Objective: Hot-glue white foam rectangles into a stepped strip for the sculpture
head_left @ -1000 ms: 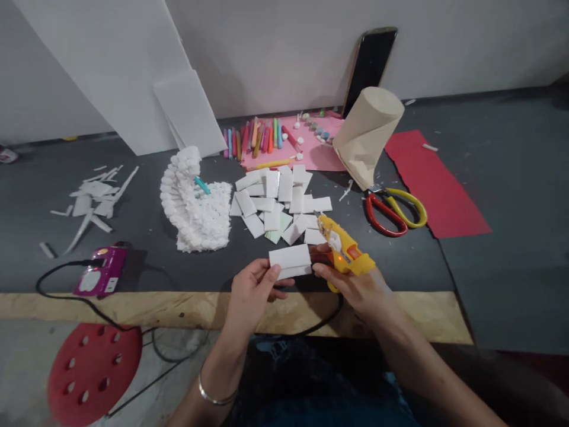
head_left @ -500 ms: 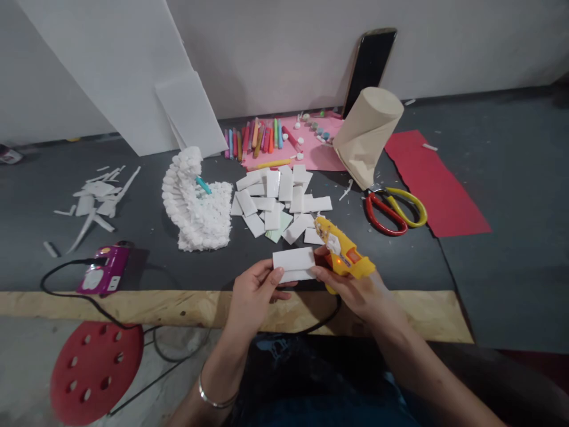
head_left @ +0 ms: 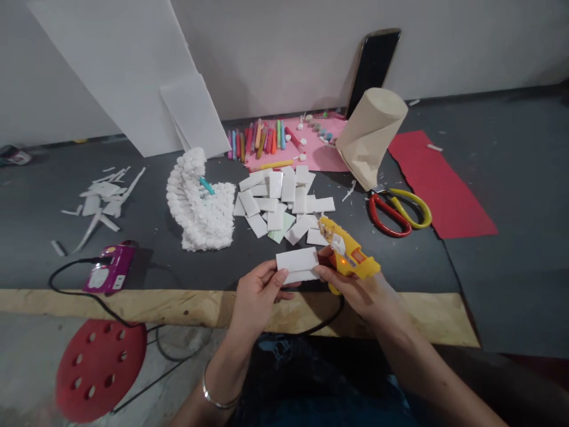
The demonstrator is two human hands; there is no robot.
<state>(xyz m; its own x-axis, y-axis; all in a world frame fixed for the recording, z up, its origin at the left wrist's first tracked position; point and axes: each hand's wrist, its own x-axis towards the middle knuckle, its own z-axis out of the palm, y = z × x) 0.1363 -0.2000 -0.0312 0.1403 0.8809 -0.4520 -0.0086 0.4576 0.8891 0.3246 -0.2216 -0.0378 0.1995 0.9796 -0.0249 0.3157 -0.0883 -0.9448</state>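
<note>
My left hand [head_left: 255, 296] pinches the left end of a folded white paper rectangle [head_left: 297, 264] just above the table's front edge. My right hand [head_left: 362, 293] grips a yellow glue gun [head_left: 348, 254] with its nozzle pointing up and left, and its fingertips press the right end of the same rectangle. A pile of several white paper rectangles [head_left: 282, 204] lies just beyond my hands. To its left stands a white curved model built of folded paper pieces [head_left: 195, 204] with a teal stick in it.
Red and yellow scissors [head_left: 398, 209], a brown paper roll [head_left: 371, 133], a red sheet [head_left: 438, 184], and markers on a pink sheet [head_left: 284, 142] lie beyond. A purple socket box [head_left: 109, 274] with black cable and paper scraps [head_left: 100, 198] sit left. White boards and a phone [head_left: 371, 65] lean on the wall. A red stool [head_left: 100, 367] stands below.
Both hands with the paper rectangle and glue gun keep the same hold; the whole view has drifted slightly to the right and down.
</note>
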